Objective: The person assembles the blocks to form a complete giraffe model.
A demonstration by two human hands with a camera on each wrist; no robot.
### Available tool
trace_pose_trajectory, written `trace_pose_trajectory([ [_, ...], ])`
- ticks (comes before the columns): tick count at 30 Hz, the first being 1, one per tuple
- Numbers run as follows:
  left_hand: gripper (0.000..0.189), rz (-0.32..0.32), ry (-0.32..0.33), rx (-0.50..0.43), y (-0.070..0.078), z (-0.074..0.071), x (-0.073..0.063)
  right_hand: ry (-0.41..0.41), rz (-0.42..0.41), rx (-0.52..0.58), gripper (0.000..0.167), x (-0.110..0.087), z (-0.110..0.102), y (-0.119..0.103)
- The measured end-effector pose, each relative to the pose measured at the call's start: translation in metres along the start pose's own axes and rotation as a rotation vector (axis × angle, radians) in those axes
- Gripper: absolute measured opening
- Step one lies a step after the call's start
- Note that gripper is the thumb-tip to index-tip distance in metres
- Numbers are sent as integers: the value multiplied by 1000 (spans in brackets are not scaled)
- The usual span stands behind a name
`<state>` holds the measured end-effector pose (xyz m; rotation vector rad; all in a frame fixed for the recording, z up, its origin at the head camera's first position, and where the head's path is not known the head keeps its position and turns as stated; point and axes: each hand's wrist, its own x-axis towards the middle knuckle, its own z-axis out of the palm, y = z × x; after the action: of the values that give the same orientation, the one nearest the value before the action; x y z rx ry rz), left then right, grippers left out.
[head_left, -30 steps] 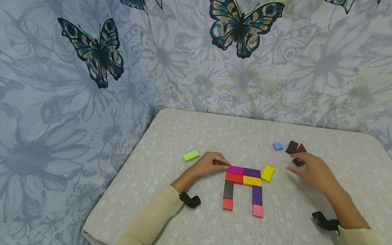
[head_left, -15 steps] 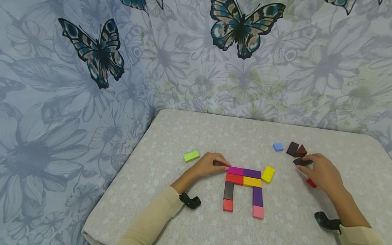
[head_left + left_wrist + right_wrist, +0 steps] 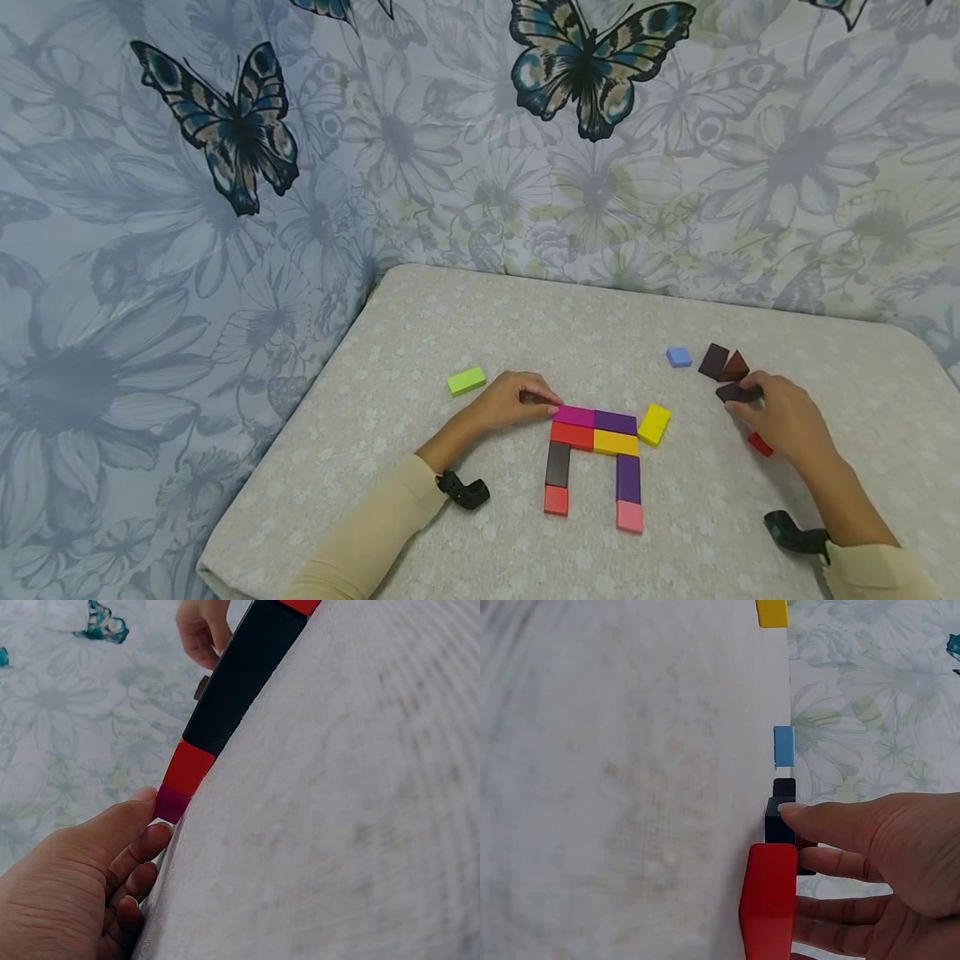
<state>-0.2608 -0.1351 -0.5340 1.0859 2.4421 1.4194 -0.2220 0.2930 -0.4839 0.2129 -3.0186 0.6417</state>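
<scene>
My left hand point(image 3: 517, 400) touches the left end of the magenta block point(image 3: 573, 416) with thumb and index fingertips. That block lies flat in a leg-and-top arrangement with a purple block point(image 3: 615, 422), a red block point(image 3: 572, 436), a yellow block point(image 3: 615, 442) and others below. At the right, my right hand point(image 3: 783, 417) pinches a black block point(image 3: 731, 392) between thumb and index finger, low at the tabletop. In the right wrist view, the thumb lies on this black block point(image 3: 780, 817). A red block point(image 3: 760, 444) sits under the hand, partly hidden.
Beside the right hand lie a brown triangular block point(image 3: 736, 367), a dark brown block point(image 3: 713, 360) and a small blue block point(image 3: 678, 357). One yellow block point(image 3: 655, 425) lies right of the arrangement, a lime green block point(image 3: 467, 381) left. Wall fabric rises behind the table point(image 3: 510, 325).
My right hand has moved slightly right and down onto the black block and now pinches it. The red block beneath has come into view. The left hand stays put.
</scene>
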Motion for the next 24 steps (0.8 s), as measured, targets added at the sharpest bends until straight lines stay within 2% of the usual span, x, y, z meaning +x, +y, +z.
trace_pose_trajectory([
  [5, 16, -5, 2, 5, 1, -1, 0, 12, -18, 18, 48, 2, 0, -2],
  [14, 16, -29, -4, 16, 3, 2, -1, -49, -4, 10, 52, -3, -5, -16],
  [24, 16, -19, -3, 20, 1, -1, -1, -47, -107, 48, 49, -4, -5, -43],
])
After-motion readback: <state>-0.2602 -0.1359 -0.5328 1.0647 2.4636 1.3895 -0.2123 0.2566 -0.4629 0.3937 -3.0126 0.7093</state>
